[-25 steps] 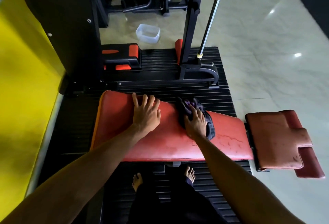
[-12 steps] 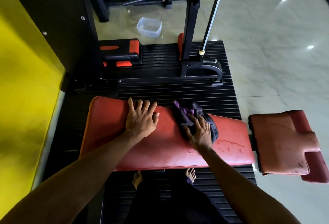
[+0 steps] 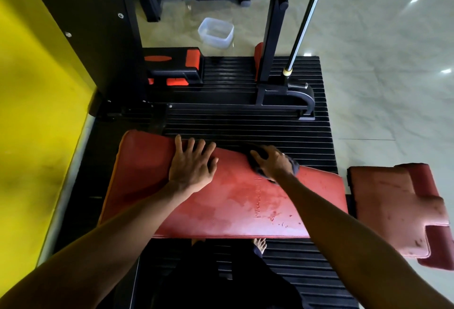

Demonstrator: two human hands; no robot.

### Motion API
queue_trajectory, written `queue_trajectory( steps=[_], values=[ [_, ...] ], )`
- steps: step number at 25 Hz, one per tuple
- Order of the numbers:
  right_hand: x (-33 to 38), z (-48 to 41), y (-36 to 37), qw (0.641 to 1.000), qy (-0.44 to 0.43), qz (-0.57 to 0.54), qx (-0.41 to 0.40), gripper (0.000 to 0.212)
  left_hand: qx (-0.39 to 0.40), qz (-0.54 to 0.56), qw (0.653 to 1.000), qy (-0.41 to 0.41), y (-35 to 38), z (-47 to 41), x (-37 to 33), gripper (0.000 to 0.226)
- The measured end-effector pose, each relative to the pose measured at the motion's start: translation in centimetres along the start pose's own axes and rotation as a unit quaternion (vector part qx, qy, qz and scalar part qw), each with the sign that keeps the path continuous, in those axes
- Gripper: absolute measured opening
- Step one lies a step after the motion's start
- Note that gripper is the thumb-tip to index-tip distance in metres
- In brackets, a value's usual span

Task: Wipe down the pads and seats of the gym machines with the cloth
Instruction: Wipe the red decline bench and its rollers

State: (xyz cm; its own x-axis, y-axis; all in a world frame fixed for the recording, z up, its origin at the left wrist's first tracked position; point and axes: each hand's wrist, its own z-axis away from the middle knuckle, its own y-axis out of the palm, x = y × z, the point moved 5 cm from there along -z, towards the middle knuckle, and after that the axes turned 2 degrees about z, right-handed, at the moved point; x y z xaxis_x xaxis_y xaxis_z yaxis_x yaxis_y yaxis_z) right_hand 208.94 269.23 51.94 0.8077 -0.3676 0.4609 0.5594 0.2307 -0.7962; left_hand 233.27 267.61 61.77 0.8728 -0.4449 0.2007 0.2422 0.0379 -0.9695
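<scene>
The dark cloth [image 3: 293, 165] lies bunched at the far edge of the long red bench pad [image 3: 233, 200], right of its middle. The right hand [image 3: 272, 164] covers it, fingers curled around the fabric and gripping it. The left hand [image 3: 191, 166] presses flat on the pad nearer its left end, fingers straight and spread. A smaller red seat pad [image 3: 393, 200] sits off the bench pad's right end. A black ribbed mat [image 3: 245, 127] lies underneath, and a clear plastic tub [image 3: 216, 32] stands on the tiled floor beyond.
</scene>
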Motion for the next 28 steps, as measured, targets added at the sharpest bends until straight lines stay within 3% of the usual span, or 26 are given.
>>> queue_trajectory(
  steps=[2,4,7,9,12,16,19,22,25,28],
  values=[
    [-2.8,0.1,-0.4,0.998,0.055,-0.024,-0.017,0.057,-0.002,0.001,1.0,0.002,-0.1,0.0,0.0,0.053],
    [-0.8,0.5,-0.2,0.995,0.078,-0.045,-0.049,0.055,-0.001,0.01,1.0,-0.001,-0.2,0.0,-0.1,0.054],
    [7.0,3.5,1.8,0.987,0.021,-0.075,-0.141,0.053,0.004,0.006,1.0,0.004,-0.1,0.1,-0.2,0.059],
    [10.1,7.3,3.7,0.981,0.002,-0.111,-0.158,0.059,0.015,0.0,1.0,0.009,0.0,0.3,-0.2,0.065],
    [7.3,12.7,5.7,0.983,-0.01,-0.087,-0.16,0.062,0.013,-0.003,1.0,0.012,0.3,0.2,-0.2,0.064],
    [-0.9,11.9,5.4,0.97,0.122,-0.078,-0.195,0.067,0.007,0.006,0.999,0.033,0.5,0.2,-0.2,0.061],
    [0.3,7.5,3.9,0.962,0.194,-0.106,-0.163,0.07,0.019,-0.012,0.999,0.034,0.8,0.1,0.0,0.062],
    [6.8,7.7,4.6,0.973,0.112,-0.103,-0.174,0.065,0.021,-0.014,0.998,0.05,1.0,0.2,-0.2,0.059],
    [10.4,13.8,6.4,0.975,0.036,-0.128,-0.178,0.075,0.032,-0.009,0.997,0.075,1.2,0.3,-0.2,0.063],
    [6.3,18.4,8.0,0.97,0.085,-0.117,-0.194,0.074,0.026,0.012,0.994,0.104,1.1,0.7,-0.6,0.059]
  ],
)
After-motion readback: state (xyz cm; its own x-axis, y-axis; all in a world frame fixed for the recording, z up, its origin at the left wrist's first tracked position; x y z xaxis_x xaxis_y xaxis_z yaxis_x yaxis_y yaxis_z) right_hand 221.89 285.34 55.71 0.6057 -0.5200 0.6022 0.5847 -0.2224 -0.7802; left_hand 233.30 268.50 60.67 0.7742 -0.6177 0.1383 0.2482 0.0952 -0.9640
